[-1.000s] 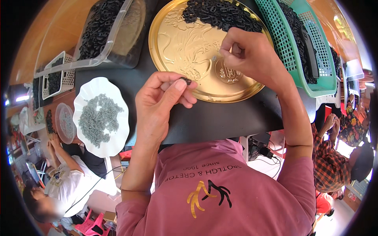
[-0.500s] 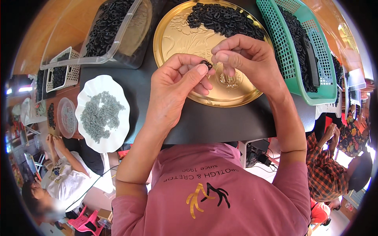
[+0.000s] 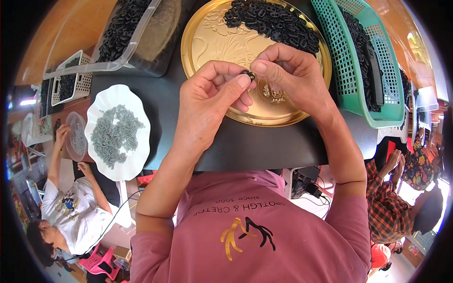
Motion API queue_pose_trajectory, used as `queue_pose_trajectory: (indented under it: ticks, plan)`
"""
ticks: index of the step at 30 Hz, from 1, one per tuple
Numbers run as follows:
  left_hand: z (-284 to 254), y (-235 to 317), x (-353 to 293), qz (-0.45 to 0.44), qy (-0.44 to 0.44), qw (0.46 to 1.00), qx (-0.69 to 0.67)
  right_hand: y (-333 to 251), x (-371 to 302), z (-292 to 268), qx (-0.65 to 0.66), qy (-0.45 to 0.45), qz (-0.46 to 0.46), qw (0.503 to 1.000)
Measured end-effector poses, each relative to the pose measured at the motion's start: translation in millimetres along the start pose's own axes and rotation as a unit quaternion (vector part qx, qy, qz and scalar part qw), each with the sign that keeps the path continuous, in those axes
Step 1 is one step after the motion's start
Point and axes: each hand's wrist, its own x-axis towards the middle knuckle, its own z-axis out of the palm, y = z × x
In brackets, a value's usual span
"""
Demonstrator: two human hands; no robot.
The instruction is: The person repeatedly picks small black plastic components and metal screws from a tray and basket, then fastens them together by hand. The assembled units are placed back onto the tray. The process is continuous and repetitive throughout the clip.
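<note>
Both hands meet over the near half of a round gold-coloured embossed metal tray (image 3: 207,42), pinching one small black ring-shaped plastic piece (image 3: 247,74) between them. The left hand (image 3: 210,101) has its thumb and forefinger closed on the piece from nine o'clock, the other fingers curled loosely beneath. The right hand (image 3: 292,78) presses its fingertips against the same piece from three o'clock, fingers bent and bunched together. The piece sits in the air just above the tray's centre, not resting on it.

A heap of similar black pieces (image 3: 273,21) lies at twelve o'clock on the tray. At three o'clock of the tray stands a green plastic lattice basket (image 3: 351,70) with more black parts inside. At ten o'clock is a clear plastic tub (image 3: 125,33) of black pieces. At eight o'clock of the hands, a white scalloped dish (image 3: 137,155) holds a pile of small grey pieces (image 3: 113,134). All stand on a dark tabletop (image 3: 255,146).
</note>
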Motion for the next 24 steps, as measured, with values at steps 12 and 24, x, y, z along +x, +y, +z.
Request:
queue_pose_trajectory:
  ticks: [12,24]
  plan:
    - [-1.8,-0.8,0.1,-0.001,0.003,1.000,-0.015,4.9,0.0,0.6,-0.088,0.013,-0.047,0.995]
    - [-0.1,1.9,-2.2,0.003,0.020,0.999,0.039,2.0,-0.5,-2.1,-0.088,-0.006,-0.044,0.995]
